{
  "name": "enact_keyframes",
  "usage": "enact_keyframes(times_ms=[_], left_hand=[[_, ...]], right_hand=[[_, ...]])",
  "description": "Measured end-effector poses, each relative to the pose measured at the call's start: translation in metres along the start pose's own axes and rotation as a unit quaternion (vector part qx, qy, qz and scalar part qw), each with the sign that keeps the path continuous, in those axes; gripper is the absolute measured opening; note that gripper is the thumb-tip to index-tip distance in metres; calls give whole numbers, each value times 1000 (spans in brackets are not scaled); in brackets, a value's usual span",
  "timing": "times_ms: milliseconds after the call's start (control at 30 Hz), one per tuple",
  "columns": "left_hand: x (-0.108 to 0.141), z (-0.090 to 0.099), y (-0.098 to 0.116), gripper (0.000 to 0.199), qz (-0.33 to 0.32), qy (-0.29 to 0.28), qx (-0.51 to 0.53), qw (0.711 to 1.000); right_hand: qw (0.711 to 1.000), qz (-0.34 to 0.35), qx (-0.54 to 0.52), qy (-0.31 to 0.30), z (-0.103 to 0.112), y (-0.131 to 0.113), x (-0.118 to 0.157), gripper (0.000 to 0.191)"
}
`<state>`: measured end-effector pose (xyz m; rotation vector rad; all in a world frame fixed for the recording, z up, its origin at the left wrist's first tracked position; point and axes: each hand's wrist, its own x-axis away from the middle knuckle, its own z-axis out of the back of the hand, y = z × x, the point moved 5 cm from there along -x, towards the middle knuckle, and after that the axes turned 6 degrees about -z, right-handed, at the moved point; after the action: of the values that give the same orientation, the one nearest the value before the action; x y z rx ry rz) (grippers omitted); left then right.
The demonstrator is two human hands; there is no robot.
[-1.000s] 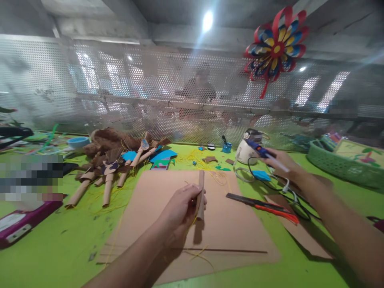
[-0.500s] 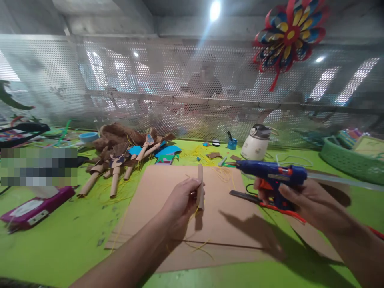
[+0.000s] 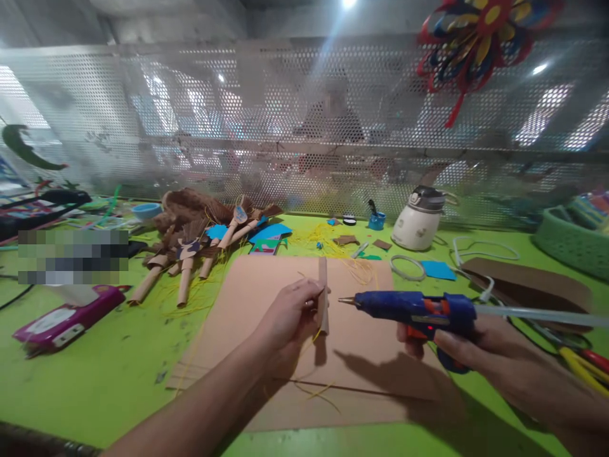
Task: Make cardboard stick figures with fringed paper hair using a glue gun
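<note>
The left hand [image 3: 290, 317], curled closed around a slender brown paper tube [image 3: 324, 304], holds it over brown card [image 3: 238, 304]; the right hand [image 3: 490, 349] is wrapped about the grip of a blue glue gun [image 3: 404, 306], whose nozzle [image 3: 348, 300] points at the tube from just beside it, apparently without contact, though depth is hard to judge from where I stand. Rolled-paper figures [image 3: 184, 285] lie farther left on the green table [image 3: 95, 387], and a white jug [image 3: 415, 225] stands beyond the gun
</note>
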<state>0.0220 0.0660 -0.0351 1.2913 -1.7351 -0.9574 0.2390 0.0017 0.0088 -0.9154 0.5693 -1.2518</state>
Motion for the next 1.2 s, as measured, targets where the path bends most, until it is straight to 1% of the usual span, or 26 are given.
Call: enact_keyframes(times_ms=[100, 267, 367, 467, 600, 833, 1067, 1200], left_hand=[[0, 0, 2, 12, -10, -1, 3, 1000], [2, -3, 0, 14, 10, -11, -6, 1000], [3, -4, -3, 14, 25, -16, -1, 1000], [4, -5, -4, 14, 34, -23, 3, 999], [5, -6, -3, 12, 31, -26, 4, 999], [5, -7, -3, 11, 24, -39, 3, 999], [3, -5, -5, 11, 25, -50, 7, 998], [3, -5, -4, 12, 21, -43, 4, 999]], right_hand=[[1000, -5, -2, 18, -2, -6, 2, 38], [999, -25, 41, 9, -7, -10, 0, 48], [997, -34, 70, -2, -9, -8, -2, 52], [997, -43, 66, -4, -10, -5, -2, 54], [997, -49, 54, -7, -11, -1, -2, 54], [997, -25, 64, 22, -7, 3, -2, 46], [996, 8, 86, 11, -8, -5, 0, 45], [996, 14, 82, 14, -9, -7, 1, 43]])
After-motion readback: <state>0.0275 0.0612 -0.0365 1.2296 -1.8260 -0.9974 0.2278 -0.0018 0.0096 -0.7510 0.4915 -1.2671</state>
